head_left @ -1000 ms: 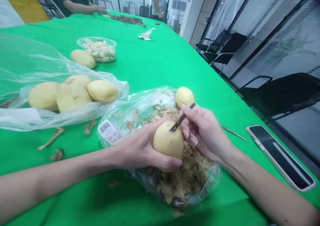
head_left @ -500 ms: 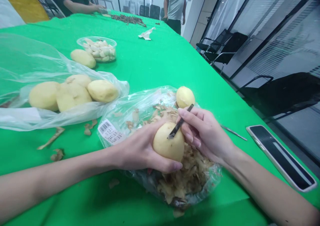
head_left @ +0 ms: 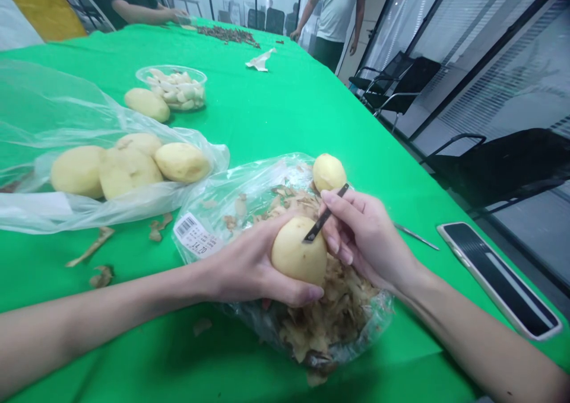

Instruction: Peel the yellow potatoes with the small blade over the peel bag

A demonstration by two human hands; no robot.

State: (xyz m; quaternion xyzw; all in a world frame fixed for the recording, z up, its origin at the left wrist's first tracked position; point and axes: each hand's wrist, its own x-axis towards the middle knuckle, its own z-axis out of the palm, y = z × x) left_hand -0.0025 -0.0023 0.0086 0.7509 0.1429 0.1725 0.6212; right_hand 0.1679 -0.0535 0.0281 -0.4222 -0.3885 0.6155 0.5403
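Observation:
My left hand point(head_left: 262, 260) is wrapped round a peeled potato point(head_left: 296, 257), its thumb along the near side. Between the thumb and fingers of my right hand point(head_left: 356, 225) is a thin dark metal tool, perhaps a small blade point(head_left: 324, 218); its flat tip is at the potato's upper face, close to a small dark spot. Below both hands, brown potato peelings point(head_left: 329, 314) are heaped on a clear plastic bag point(head_left: 214, 204) with a price label. Another peeled potato point(head_left: 329, 172) rests at the bag's far edge, just beyond my right hand.
Several peeled potatoes point(head_left: 129, 171) lie in a plastic bag at left, near a tub of garlic cloves point(head_left: 178, 88) and one more potato point(head_left: 146, 105). At right are a thin metal tool point(head_left: 416, 237) and a phone point(head_left: 499, 281). Two people are at the far end.
The tool's tip has shifted slightly up and right on the potato, and my right hand with it. A standing person in the background has moved right.

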